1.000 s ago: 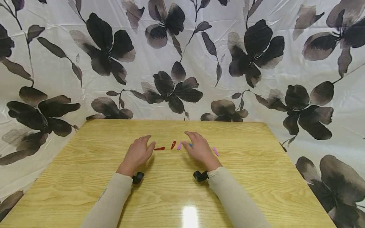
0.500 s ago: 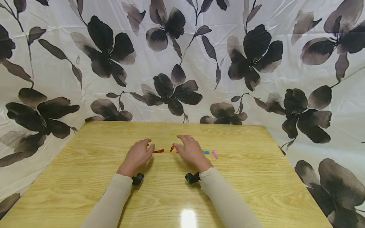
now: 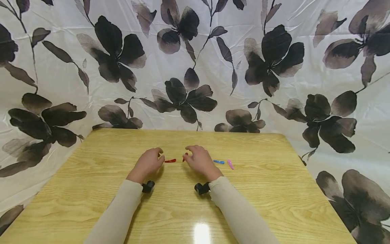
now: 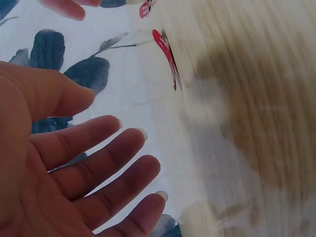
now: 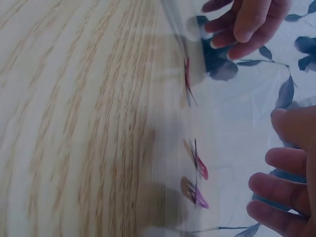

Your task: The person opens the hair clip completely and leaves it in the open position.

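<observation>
Over the table, my left hand hovers with loosely bent fingers and nothing in them. Just right of its thumb lies a red snap hair clip, which also shows as a red clip in the left wrist view. My right hand hangs above the middle of the row, fingers relaxed and apart, holding nothing. A second red hair clip lies by its thumb. Beside that one, a purple-pink hair clip shows in the right wrist view; in the head view the right hand covers it.
To the right of the right hand lie a blue hair clip and a pink hair clip. The wood-grain table ends at a floral cloth hanging behind it. Black cameras sit on both wrists.
My right hand has moved left along the row, uncovering the blue clip and covering the purple-pink one. The left hand has stayed nearly in place, its fingers slightly more bent.
</observation>
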Motion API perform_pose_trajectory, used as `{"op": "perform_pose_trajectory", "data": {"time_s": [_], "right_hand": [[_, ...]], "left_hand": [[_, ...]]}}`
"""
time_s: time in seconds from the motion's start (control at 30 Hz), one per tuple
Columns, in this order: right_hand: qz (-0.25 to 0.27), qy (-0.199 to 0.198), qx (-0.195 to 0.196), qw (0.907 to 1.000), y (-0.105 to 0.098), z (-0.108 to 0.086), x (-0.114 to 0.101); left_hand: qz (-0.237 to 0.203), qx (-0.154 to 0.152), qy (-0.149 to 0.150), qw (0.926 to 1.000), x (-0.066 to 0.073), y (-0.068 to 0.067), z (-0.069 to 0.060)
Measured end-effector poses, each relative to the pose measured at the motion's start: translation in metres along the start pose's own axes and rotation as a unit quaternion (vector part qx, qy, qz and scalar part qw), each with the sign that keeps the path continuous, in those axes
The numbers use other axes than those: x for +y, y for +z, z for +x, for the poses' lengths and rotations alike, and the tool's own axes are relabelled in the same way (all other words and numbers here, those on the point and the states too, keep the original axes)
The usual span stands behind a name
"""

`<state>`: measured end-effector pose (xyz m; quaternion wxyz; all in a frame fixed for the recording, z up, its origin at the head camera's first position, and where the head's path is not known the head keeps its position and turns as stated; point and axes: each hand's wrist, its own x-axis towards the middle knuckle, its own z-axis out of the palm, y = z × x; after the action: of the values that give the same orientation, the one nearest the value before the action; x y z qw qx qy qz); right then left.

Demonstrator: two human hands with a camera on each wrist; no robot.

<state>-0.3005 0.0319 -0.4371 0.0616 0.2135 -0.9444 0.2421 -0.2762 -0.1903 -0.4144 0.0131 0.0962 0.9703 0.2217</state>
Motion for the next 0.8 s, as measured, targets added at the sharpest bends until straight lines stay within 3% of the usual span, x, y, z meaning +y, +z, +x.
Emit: {"op": "perform_pose_trajectory", "data": {"time_s": [0.8], "right_hand": [[-0.049, -0.026, -0.047, 0.9974, 0.016, 0.019, -0.013]], "left_hand": [[0.002, -0.041, -0.025, 0.9988, -0.006, 0.004, 0.020]]}}
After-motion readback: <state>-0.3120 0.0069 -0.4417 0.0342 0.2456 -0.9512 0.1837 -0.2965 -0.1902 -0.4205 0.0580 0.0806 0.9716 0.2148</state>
